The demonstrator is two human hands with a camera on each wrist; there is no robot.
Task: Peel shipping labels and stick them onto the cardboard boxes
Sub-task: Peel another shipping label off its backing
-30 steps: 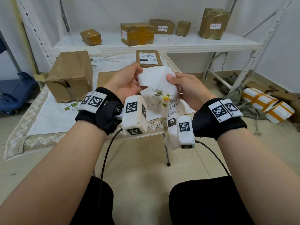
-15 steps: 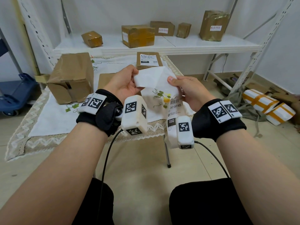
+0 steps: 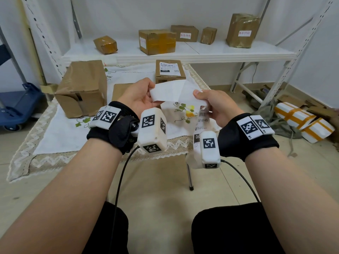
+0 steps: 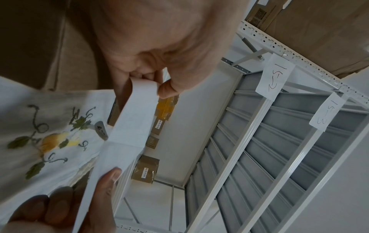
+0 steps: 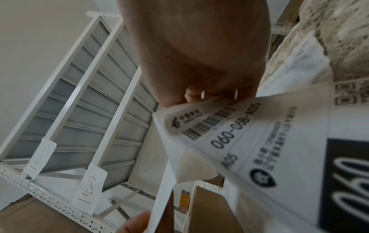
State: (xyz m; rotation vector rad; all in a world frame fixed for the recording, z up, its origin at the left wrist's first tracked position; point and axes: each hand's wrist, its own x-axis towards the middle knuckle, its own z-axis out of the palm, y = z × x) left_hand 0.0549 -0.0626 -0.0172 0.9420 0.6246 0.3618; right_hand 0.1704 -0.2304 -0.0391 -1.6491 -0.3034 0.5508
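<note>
A strip of shipping labels (image 3: 202,121) hangs from my right hand (image 3: 199,94), which pinches it near its top; print reads "060-068-A05" (image 5: 249,134). A blank white sheet (image 3: 172,92) of the same strip spans to my left hand (image 3: 152,88), whose thumb and fingers pinch its end (image 4: 143,85). Both hands hover above the table's front edge. On the table stand a large cardboard box (image 3: 82,88), a flat brown box (image 3: 119,90) behind my left hand, and a small box (image 3: 169,72) bearing a label.
A white embroidered cloth (image 3: 60,132) covers the small table. Behind it a white shelf (image 3: 201,52) carries several taped boxes. A blue cart (image 3: 16,107) stands at the left. Wrapped parcels (image 3: 302,121) lie on the floor at the right.
My hands have drawn slightly apart, and the blank white sheet stretches a little wider between them. The boxes have not moved.
</note>
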